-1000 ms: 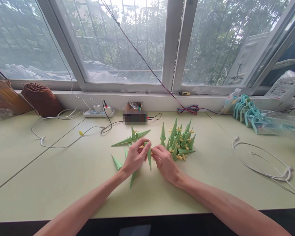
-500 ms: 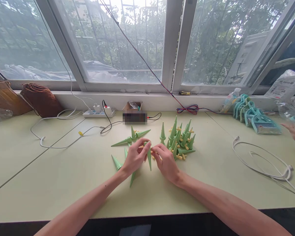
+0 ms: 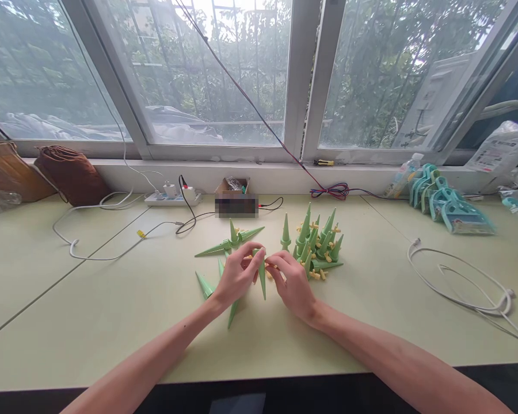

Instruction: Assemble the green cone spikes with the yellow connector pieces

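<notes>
My left hand (image 3: pixel 238 272) is closed on a green plastic watering spike (image 3: pixel 262 279), whose pointed end hangs downward. Close against its right side, my right hand (image 3: pixel 292 280) pinches a small yellow valve (image 3: pixel 269 263), mostly covered by the fingers. Whether the valve sits in the spike cannot be made out. Just right of my hands is a cluster of green spikes (image 3: pixel 304 230) with yellow valves, most standing point up. More loose spikes (image 3: pixel 204 285) lie to the left, partly behind my left hand and wrist.
A small open cardboard box (image 3: pixel 236 187) and a white power strip (image 3: pixel 172 198) stand by the window sill. Cables (image 3: pixel 461 282) coil at the right. Teal-handled packs (image 3: pixel 457 210) are at the back right, a brown pouch (image 3: pixel 71 175) at the back left.
At the far right edge, another person's hand has pulled back almost out of view, and a teal item shows there. My own hands and the spike look unmoved.
</notes>
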The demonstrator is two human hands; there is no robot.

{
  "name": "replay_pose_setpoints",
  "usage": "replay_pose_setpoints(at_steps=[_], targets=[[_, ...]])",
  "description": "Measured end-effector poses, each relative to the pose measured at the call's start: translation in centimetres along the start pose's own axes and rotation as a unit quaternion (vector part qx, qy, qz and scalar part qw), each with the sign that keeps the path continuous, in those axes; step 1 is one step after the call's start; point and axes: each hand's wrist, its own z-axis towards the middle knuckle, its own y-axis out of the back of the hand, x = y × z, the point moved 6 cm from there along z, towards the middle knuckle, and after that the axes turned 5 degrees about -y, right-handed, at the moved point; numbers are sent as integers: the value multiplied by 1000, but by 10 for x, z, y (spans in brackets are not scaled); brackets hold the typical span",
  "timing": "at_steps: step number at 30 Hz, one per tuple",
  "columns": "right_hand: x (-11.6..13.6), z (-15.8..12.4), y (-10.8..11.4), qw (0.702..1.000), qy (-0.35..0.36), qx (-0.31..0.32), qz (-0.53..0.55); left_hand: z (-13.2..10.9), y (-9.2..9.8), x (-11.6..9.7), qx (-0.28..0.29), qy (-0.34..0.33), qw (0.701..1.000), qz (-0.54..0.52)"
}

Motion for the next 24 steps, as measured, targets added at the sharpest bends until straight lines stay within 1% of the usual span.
replay_pose_setpoints(at_steps=[13,24], targets=[[2,0,-1,1000,11,14,13,0,0,-1,3,-1,1000,7],[-1,-1,-2,1000,0,16,23,0,1,3,2,-1,1000,7]])
